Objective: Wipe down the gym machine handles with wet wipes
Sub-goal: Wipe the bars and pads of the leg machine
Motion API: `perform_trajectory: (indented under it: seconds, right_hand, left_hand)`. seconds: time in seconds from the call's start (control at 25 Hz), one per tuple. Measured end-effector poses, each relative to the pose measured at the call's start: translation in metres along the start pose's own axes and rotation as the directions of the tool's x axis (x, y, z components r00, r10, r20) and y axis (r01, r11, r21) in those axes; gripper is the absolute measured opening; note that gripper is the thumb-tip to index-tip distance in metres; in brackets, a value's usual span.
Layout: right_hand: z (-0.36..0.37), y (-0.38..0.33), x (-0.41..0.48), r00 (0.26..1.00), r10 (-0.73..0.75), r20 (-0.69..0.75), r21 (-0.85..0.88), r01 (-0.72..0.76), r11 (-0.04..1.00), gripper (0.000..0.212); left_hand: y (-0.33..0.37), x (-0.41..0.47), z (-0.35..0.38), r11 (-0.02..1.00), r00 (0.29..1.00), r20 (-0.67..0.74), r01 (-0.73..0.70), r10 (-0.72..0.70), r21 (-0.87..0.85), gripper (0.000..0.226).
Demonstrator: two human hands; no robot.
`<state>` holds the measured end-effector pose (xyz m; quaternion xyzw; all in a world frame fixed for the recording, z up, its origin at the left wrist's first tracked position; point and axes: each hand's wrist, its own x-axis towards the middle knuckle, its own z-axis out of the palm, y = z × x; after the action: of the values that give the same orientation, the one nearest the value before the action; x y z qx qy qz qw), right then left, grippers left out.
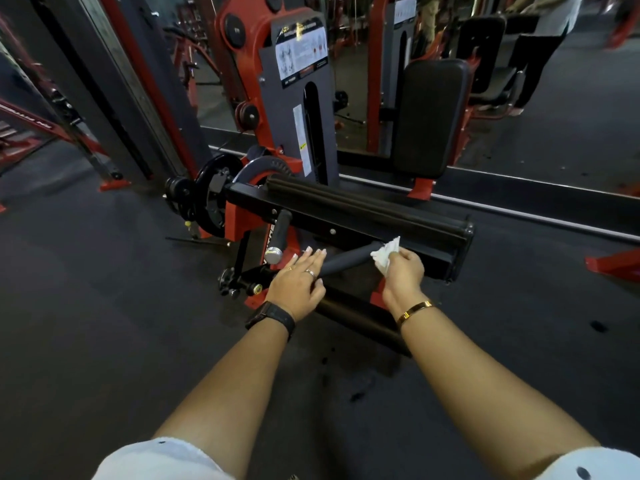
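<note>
A black padded handle (349,258) of a red and black gym machine runs low across the middle of the view. My right hand (403,271) pinches a crumpled white wet wipe (386,253) and holds it against the handle's right part. My left hand (300,284) rests flat with straight fingers on the handle's left end, near its pivot. A second black handle (281,230) with a silver end cap sticks up just left of my left hand. Part of the wiped handle is hidden under both hands.
A long black pad (363,206) on the machine's arm lies just behind the handles. The weight stack housing (301,98) and a black seat pad (429,116) stand behind, in front of a mirror. Dark rubber floor (104,323) surrounds the machine. A person (540,46) stands far right.
</note>
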<state>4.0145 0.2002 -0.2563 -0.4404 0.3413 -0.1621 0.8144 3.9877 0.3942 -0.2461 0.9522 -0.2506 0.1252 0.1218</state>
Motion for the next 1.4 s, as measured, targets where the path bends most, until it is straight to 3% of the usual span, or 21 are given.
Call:
perform_trajectory:
  seconds: [0.12,0.24,0.32,0.36,0.4,0.48,0.6,0.68,0.76,0.84,0.88,0.92,1.04,1.12,1.24,1.32,1.4]
  right_hand:
    - [0.005,-0.008,-0.012,0.953,-0.291,0.083,-0.403,0.299,0.865,0.036]
    - [0.015,-0.001,-0.008,0.943,-0.285,0.170,-0.647,0.325,0.690,0.037]
    - [0.023,0.009,-0.023,0.941,-0.263,0.214,-0.717,0.335,0.611,0.020]
    - [0.027,0.018,-0.032,0.901,-0.316,0.298,-0.735,0.428,0.526,0.017]
    - [0.028,0.028,-0.044,0.833,-0.342,0.435,-0.727,0.549,0.413,0.021]
    - [0.025,0.042,-0.068,0.709,-0.356,0.608,-0.642,0.704,0.306,0.017]
    - [0.012,0.056,-0.080,0.322,-0.365,0.873,-0.367,0.928,-0.060,0.018]
    - [-0.002,0.047,-0.065,0.194,-0.342,0.920,-0.253,0.958,-0.136,0.032]
    - [-0.012,0.031,-0.037,0.038,-0.297,0.954,-0.161,0.901,-0.402,0.046]
    - [-0.019,0.015,-0.001,0.016,-0.300,0.954,-0.182,0.825,-0.535,0.045]
    - [-0.020,0.006,0.013,0.059,-0.323,0.945,-0.240,0.796,-0.556,0.044]
    - [-0.020,-0.001,0.021,0.160,-0.350,0.923,-0.338,0.773,-0.538,0.047]
    - [-0.012,-0.001,0.014,0.562,-0.394,0.727,-0.675,0.691,-0.259,0.048]
    - [0.007,0.008,-0.007,0.672,-0.386,0.633,-0.755,0.646,-0.113,0.039]
    - [0.027,0.019,-0.044,0.584,-0.327,0.743,-0.636,0.768,-0.074,0.028]
    - [0.025,0.025,-0.059,0.468,-0.248,0.848,-0.504,0.856,-0.110,0.028]
    - [0.014,0.026,-0.068,0.301,-0.233,0.925,-0.341,0.927,-0.156,0.040]
  left_hand:
    - [-0.001,0.001,0.003,0.999,0.999,-0.024,-0.031,0.032,0.039,0.049]
    - [-0.003,-0.001,0.002,1.000,0.999,-0.033,0.023,-0.023,0.013,0.060]
    - [-0.004,-0.001,0.001,0.993,0.994,-0.013,0.108,-0.109,-0.048,0.063]
    - [-0.005,0.000,0.003,0.991,0.992,0.001,0.123,-0.123,-0.057,0.064]
    - [-0.007,0.001,0.004,0.991,0.993,0.007,0.121,-0.121,-0.054,0.064]
    - [-0.011,0.001,0.007,0.994,0.996,0.013,0.093,-0.092,-0.052,0.063]
    - [-0.012,-0.003,0.011,0.983,0.991,0.004,0.135,-0.136,-0.120,0.067]
    - [-0.011,-0.003,0.012,0.978,0.989,-0.009,0.148,-0.151,-0.146,0.066]
    - [-0.008,-0.002,0.012,0.981,0.991,-0.018,0.132,-0.136,-0.143,0.064]
    - [-0.006,-0.001,0.011,0.980,0.989,-0.020,0.141,-0.146,-0.144,0.064]
    - [-0.006,-0.001,0.010,0.978,0.988,-0.018,0.149,-0.153,-0.148,0.064]
    - [-0.007,-0.001,0.011,0.976,0.987,-0.014,0.157,-0.161,-0.153,0.065]
    - [-0.005,-0.003,0.008,0.975,0.987,-0.009,0.158,-0.162,-0.157,0.066]
    - [-0.005,-0.002,0.007,0.974,0.986,-0.009,0.164,-0.167,-0.157,0.067]
    - [-0.005,-0.002,0.008,0.976,0.984,-0.014,0.171,-0.175,-0.135,0.069]
    - [-0.006,-0.004,0.009,0.976,0.984,-0.029,0.170,-0.176,-0.136,0.067]
    - [-0.005,-0.005,0.009,0.975,0.983,-0.047,0.170,-0.179,-0.141,0.066]
